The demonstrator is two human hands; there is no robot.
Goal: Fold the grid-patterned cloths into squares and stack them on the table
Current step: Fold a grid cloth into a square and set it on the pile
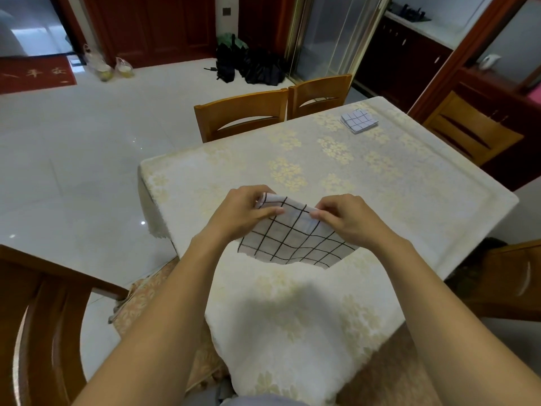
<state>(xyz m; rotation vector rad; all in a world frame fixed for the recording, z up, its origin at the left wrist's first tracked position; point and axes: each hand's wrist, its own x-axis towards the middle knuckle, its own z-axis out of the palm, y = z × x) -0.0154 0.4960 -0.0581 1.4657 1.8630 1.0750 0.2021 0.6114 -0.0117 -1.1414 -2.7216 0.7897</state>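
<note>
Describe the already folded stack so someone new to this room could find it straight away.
Start at the table with the cream flowered cover. Go to its far right corner. The folded stack lies flat there, small and square, on its own, unlike the loose grid cloth held up nearer the camera.

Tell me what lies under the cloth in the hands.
Only the flowered tablecloth shows around the cloth; the patch directly beneath is covered from view.
</note>
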